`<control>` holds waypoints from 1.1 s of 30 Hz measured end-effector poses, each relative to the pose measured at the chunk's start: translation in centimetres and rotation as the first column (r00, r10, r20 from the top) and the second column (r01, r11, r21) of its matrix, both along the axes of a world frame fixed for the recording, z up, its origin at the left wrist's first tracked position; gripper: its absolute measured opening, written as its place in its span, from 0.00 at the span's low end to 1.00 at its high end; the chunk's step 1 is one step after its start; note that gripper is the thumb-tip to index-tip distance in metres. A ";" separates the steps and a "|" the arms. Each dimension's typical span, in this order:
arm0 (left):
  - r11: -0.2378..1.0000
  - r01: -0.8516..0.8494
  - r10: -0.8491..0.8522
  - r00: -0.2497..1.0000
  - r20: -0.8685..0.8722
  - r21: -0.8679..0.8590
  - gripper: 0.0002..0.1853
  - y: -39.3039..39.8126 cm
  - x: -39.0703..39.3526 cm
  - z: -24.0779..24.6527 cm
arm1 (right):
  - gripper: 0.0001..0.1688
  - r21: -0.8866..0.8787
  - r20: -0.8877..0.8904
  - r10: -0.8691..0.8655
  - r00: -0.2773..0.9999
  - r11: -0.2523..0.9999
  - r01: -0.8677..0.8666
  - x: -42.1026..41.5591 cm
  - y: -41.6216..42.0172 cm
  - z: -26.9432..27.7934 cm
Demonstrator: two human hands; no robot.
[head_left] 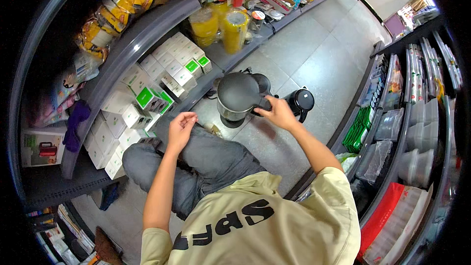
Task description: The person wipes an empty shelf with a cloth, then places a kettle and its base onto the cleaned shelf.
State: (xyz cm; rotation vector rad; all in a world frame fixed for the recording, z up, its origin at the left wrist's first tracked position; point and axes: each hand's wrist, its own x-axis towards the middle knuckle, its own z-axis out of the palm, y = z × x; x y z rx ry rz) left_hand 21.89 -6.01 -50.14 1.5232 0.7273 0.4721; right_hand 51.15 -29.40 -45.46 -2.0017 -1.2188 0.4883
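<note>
My right hand [278,112] grips the black handle of a kettle with a dark round lid [238,89], a see-through body and a black base. The kettle is in front of my knees, low over the tiled floor; whether its base touches the floor I cannot tell. My left hand [182,129] hovers by my knee with its fingers curled in and nothing visible in them. Close behind the held kettle is another dark vessel [260,81], mostly hidden. A black kettle [302,101] stands on the floor to the right of my right hand.
White boxes with green labels [149,97] fill the low shelf on my left. Yellow tape rolls [235,31] are farther along it. To my right, a shelf unit holds green packets [358,129] and plastic containers [415,165]. A tiled aisle [312,51] runs ahead.
</note>
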 end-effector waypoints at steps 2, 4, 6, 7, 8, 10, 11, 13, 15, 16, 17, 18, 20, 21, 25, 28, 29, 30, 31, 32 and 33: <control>1.000 0.014 -0.014 1.000 -0.008 0.005 0.09 -0.2 0.1 0.9 | 0.26 -0.049 0.048 -0.030 0.998 0.998 0.032 0.5 0.0 3.0; 1.000 0.023 -0.023 1.000 -0.008 0.000 0.09 -0.1 0.1 1.0 | 0.23 -0.048 0.010 -0.074 0.997 0.996 0.074 0.8 0.6 6.6; 1.000 0.019 -0.019 1.000 -0.004 -0.008 0.09 0.1 -0.1 0.7 | 0.22 -0.028 -0.062 -0.107 0.992 0.994 0.106 1.1 1.2 10.1; 1.000 0.017 -0.017 1.000 -0.004 -0.016 0.09 0.2 -0.2 0.6 | 0.21 0.028 -0.133 -0.119 0.984 0.992 0.124 1.4 1.3 10.9; 1.000 0.015 -0.015 1.000 -0.004 -0.025 0.09 0.2 -0.3 0.6 | 0.22 0.087 -0.114 -0.101 0.988 0.990 0.111 2.1 1.2 11.1; 0.999 0.020 -0.020 1.000 0.001 -0.044 0.11 0.3 -0.2 0.8 | 0.17 0.234 -0.206 -0.093 0.974 0.962 0.142 2.0 1.6 13.6; 0.998 0.030 -0.030 1.000 0.002 -0.057 0.12 0.3 -0.1 1.1 | 0.16 0.279 -0.247 -0.096 0.964 0.946 0.165 2.2 1.8 14.6; 0.989 0.051 -0.050 0.999 0.012 -0.136 0.16 0.2 0.5 2.6 | 0.16 0.242 -0.301 -0.155 0.941 0.942 0.233 3.7 1.7 15.9; 0.962 0.063 -0.058 0.998 0.028 -0.267 0.21 -0.2 1.4 4.4 | 0.22 0.369 -0.559 0.004 0.829 0.897 0.244 3.8 2.8 17.1; 0.942 0.099 -0.073 0.993 0.094 -0.322 0.23 -0.4 1.7 5.1 | 0.23 0.370 -0.630 0.047 0.775 0.896 0.246 3.8 3.2 17.5; 0.918 0.138 -0.082 0.983 0.162 -0.371 0.26 -0.6 2.0 5.7 | 0.25 0.371 -0.694 0.091 0.714 0.896 0.246 3.8 3.5 17.7; 0.895 0.175 -0.083 0.969 0.232 -0.411 0.28 -0.6 2.2 6.4 | 0.28 0.364 -0.737 0.110 0.666 0.896 0.254 3.7 4.0 17.5; 0.830 0.263 -0.077 0.928 0.365 -0.492 0.32 -1.1 2.4 8.5 | 0.30 0.384 -0.803 0.204 0.560 0.895 0.225 3.5 5.0 17.2; 0.785 0.321 -0.055 0.888 0.457 -0.530 0.33 -1.6 2.4 9.2 | 0.30 0.387 -0.833 0.240 0.499 0.897 0.215 3.3 5.3 17.1; 0.775 0.301 -0.049 0.906 0.421 -0.556 0.36 -2.0 0.3 9.5 | 0.32 0.437 -0.856 0.359 0.372 0.887 0.150 2.1 7.6 16.5; 0.896 0.217 -0.098 0.947 0.305 -0.387 0.43 -0.7 -2.4 9.6 | 0.32 0.426 -0.879 0.383 0.284 0.898 0.109 1.7 9.2 14.9; 0.911 0.253 -0.139 0.932 0.334 -0.327 0.43 0.2 -3.1 9.7 | 0.32 0.419 -0.886 0.384 0.260 0.903 0.095 1.4 9.7 14.6; 0.922 0.281 -0.177 0.918 0.354 -0.268 0.43 1.0 -3.9 10.0 | 0.33 0.417 -0.886 0.393 0.245 0.907 0.056 0.6 10.2 14.3; 0.926 0.315 -0.223 0.902 0.370 -0.209 0.43 1.7 -4.5 10.5 | 0.33 0.386 -0.901 0.362 0.239 0.920 0.064 -0.3 10.5 13.8; 0.946 0.242 -0.174 0.940 0.294 -0.215 0.50 2.1 -5.2 11.1 | 0.33 0.366 -0.910 0.347 0.225 0.929 0.047 -1.2 10.9 13.2; 0.972 0.193 -0.157 0.959 0.234 -0.137 0.54 3.0 -6.2 10.8 | 0.34 0.344 -0.920 0.329 0.211 0.938 0.040 -2.2 11.0 12.5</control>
